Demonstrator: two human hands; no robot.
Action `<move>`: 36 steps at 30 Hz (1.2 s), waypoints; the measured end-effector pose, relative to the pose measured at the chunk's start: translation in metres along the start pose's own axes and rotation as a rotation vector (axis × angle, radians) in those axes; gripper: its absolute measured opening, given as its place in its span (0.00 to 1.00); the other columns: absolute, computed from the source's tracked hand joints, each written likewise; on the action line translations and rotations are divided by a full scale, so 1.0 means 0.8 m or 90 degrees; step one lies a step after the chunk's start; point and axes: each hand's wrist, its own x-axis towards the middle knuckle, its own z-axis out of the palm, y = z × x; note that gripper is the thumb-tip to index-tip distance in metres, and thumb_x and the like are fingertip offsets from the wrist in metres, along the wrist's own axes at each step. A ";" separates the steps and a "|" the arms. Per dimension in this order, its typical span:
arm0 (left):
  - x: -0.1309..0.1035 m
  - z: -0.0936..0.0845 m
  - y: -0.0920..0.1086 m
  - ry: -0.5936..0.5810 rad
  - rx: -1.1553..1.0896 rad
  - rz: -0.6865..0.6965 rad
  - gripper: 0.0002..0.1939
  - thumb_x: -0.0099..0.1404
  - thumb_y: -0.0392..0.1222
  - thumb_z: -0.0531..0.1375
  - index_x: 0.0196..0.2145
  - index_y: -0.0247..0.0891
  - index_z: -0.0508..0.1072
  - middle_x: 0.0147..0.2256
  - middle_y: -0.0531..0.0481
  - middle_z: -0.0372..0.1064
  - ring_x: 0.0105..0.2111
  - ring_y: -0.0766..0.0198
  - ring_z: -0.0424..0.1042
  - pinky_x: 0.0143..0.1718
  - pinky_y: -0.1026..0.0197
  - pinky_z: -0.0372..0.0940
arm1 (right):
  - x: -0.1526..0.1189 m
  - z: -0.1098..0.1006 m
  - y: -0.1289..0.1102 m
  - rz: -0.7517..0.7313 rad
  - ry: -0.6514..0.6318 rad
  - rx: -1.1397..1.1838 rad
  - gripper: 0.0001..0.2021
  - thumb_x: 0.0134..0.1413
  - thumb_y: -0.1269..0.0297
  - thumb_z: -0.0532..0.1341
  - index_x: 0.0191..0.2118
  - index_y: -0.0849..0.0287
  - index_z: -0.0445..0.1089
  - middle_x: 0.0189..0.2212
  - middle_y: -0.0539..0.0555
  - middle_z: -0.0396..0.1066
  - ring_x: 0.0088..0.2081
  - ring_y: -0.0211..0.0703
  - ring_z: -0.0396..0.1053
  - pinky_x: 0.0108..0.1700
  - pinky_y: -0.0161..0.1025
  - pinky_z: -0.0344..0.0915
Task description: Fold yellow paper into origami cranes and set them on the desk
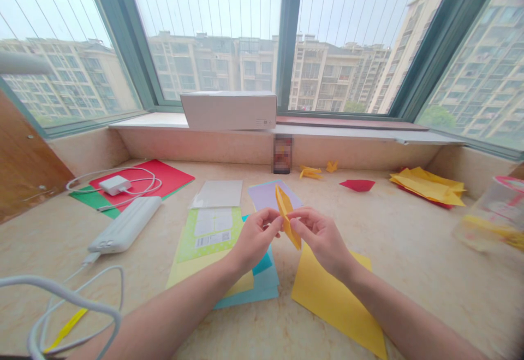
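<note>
Wide window along the far side; pale marbled counter below it. White box on the far ledge. Yellow sheet lies near, partly under the right forearm. Red sheet at far left overlaps a green one. Clear container at the right edge is blurred; it seems to have something yellow in it. Yellow paper pile at far right. White power bank on the left. Left hand and right hand meet mid-counter, each pinching the folded yellow paper between thumb and fingers. It is held up and tilted, far end leaning left. Beyond it, to the right: red folded piece, then two small yellow folded pieces, the smaller just right of the other.
</note>
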 end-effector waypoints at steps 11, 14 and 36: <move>-0.004 0.005 0.002 -0.026 -0.046 0.001 0.12 0.63 0.47 0.62 0.30 0.34 0.73 0.25 0.51 0.68 0.27 0.66 0.67 0.31 0.63 0.64 | -0.003 0.003 -0.001 -0.045 0.021 -0.058 0.06 0.54 0.60 0.66 0.34 0.57 0.74 0.32 0.52 0.72 0.33 0.43 0.71 0.38 0.42 0.67; -0.004 0.006 0.000 -0.027 -0.067 -0.003 0.12 0.63 0.47 0.62 0.29 0.34 0.72 0.25 0.51 0.68 0.27 0.66 0.67 0.31 0.63 0.64 | -0.003 0.002 -0.002 -0.035 0.023 -0.053 0.07 0.53 0.60 0.67 0.31 0.57 0.73 0.29 0.51 0.73 0.33 0.43 0.70 0.38 0.42 0.67; 0.012 -0.013 -0.009 0.072 -0.333 -0.077 0.12 0.61 0.49 0.63 0.30 0.37 0.71 0.33 0.48 0.74 0.38 0.60 0.73 0.43 0.60 0.65 | 0.080 -0.028 0.013 -0.293 -0.247 -0.433 0.10 0.59 0.77 0.53 0.36 0.57 0.69 0.36 0.54 0.77 0.40 0.43 0.73 0.45 0.42 0.67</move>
